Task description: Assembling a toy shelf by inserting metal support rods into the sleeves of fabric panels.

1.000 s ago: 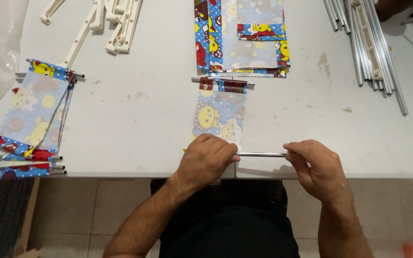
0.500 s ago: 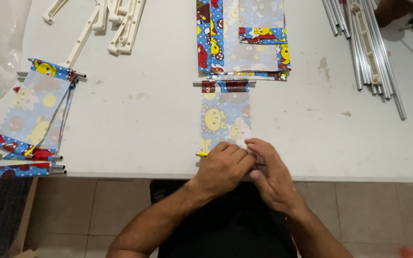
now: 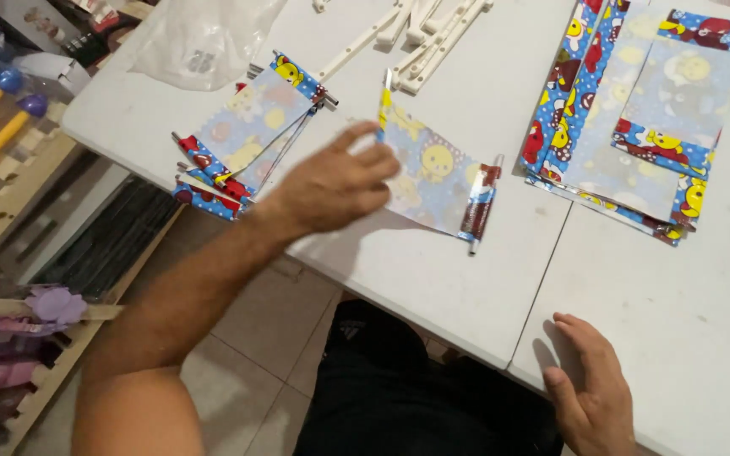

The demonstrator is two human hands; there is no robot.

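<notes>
**Patterned fabric panel under the left hand, its rods pointing away from the body**

White plastic forms the desk (image 3: pixel 433 279), seen at a slant, with a seam running between two tops. Upon it, to the right, a large stack of cartoon-printed fabric sheets (image 3: pixel 635 110) is spread, well apart from both hands. At the left edge a pile of finished panels (image 3: pixel 247 139) is laid, with thin metal rods showing at the ends. Between these two lies the single fabric panel (image 3: pixel 437 173), pale blue with yellow figures, a dark red hem (image 3: pixel 479 201) along its right end, from which a rod tip protrudes toward the near desk edge.

The panel's rodded ends run roughly away from the body, so its stretch lies left to right. It is reached by the left hand (image 3: pixel 331 186), which is laid over its left portion with the fingers (image 3: pixel 373 156) spread and loosely extended, pointing right across the cloth; nothing is clenched. Whether the panel is pressed, pinched or only hovered over cannot be told, as the hand is blurred and the cloth beneath it is hidden. The right hand (image 3: pixel 589 384) is rested flat and released on the near desk edge, well apart from the panel, holding nothing.

White plastic frame pieces (image 3: pixel 420 34) and a clear bag (image 3: pixel 200 42) are cut off at the top.
</notes>
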